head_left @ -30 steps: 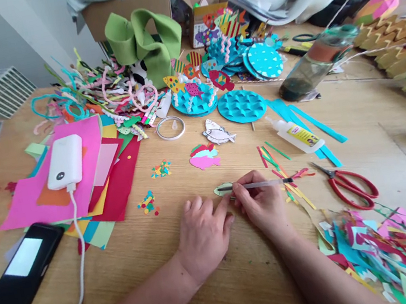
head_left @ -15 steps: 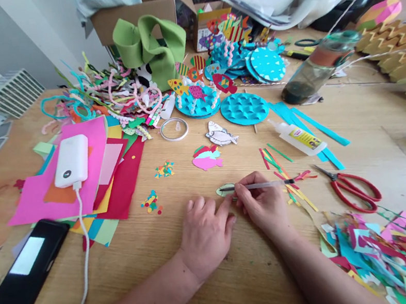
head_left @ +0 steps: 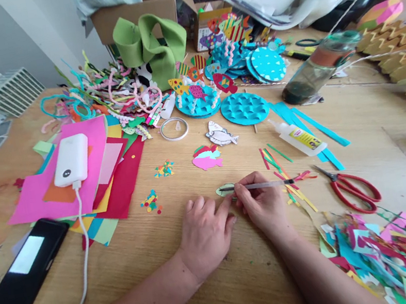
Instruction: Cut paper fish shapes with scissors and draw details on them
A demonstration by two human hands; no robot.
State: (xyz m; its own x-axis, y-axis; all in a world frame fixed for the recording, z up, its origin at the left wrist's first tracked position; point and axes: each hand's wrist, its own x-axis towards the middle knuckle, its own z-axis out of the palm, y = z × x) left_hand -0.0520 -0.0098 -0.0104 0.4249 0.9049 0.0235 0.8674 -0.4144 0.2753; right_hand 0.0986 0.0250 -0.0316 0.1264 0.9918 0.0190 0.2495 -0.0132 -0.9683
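Observation:
In my right hand a slim translucent pen is pinched, lying nearly level with its dark tip to the left. Its tip rests over a small pale green paper cutout with a dark outline, partly hidden by my fingers. My left hand lies palm down beside it, index finger stretched to the cutout's lower edge and the other fingers loosely bent. Just beyond are stacked paper fish, pink on top, and white fish cutouts with drawn outlines.
Red-handled scissors, a glue bottle and paper scraps lie to the right. Confetti piles, coloured sheets, a white power bank and a phone are left. Blue discs and a tilted bottle stand behind.

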